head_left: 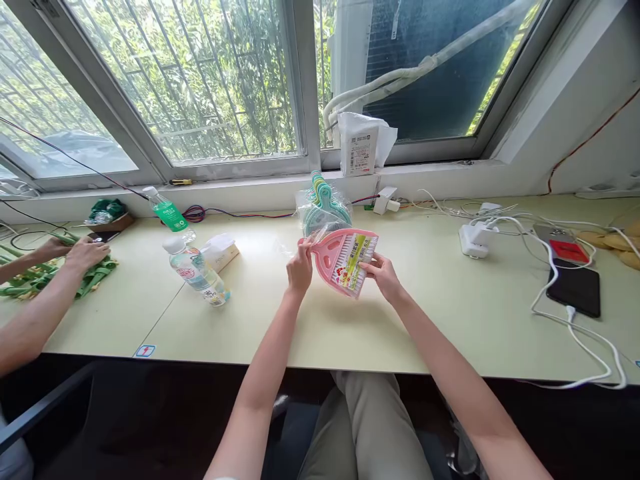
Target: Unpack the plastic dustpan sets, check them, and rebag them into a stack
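Note:
Above the table, between my hands, is a pink mini dustpan and brush set (333,260) with white bristles and a yellow-green label, tilted toward me. My left hand (300,268) is closed around its handle end, where some clear plastic wrap shows. Thumb and fingers of my right hand (384,275) pinch the set's right edge by the bristles. Just behind it, several green and yellow dustpan sets (325,200) in clear plastic lie stacked against the wall, partly covered by the pink one.
Two plastic bottles, one nearer (197,272) and one behind (171,217), stand left beside a tissue pack (220,252). Farther left, a co-worker's hands (85,253) handle green stalks. At right lie a power adapter (474,240), white cables and a black phone (575,290).

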Motion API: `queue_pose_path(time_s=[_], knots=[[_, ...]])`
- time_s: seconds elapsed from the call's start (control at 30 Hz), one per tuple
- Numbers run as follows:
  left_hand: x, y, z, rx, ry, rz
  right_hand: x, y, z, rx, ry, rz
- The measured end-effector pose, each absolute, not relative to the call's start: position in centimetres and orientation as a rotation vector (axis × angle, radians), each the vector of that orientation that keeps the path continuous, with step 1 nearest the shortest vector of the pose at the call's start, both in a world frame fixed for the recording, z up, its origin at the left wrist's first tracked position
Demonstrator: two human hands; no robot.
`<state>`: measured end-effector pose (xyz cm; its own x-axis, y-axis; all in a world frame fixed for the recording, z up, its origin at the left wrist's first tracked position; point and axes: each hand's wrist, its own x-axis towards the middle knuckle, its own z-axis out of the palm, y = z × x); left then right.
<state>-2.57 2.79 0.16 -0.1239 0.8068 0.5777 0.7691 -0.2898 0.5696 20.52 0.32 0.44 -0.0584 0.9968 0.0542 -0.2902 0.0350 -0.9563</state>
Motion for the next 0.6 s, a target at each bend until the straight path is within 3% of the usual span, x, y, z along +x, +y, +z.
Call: queue_pose_path(time_s=[0.13, 0.37, 0.53, 0.6], knots=[[-2.0, 2.8, 0.1, 2.022, 1.748, 1.333, 20.0, 0.4, -0.2, -0.920, -0.985, 1.291], [3.6, -0.5, 0.4, 1.873, 1.049, 1.288, 18.9, 0.9, -1.8, -0.886, -0.799, 1.294], [3.3, -0.2, 1.4, 1.636, 1.177, 1.780, 19.4, 0.9, -1.2, -0.795, -0.758, 1.260], [2.5, 0.8, 1.4, 1.379, 1.180, 1.793, 19.5, 0.8, -1.0, -0.791, -0.781, 1.259]])
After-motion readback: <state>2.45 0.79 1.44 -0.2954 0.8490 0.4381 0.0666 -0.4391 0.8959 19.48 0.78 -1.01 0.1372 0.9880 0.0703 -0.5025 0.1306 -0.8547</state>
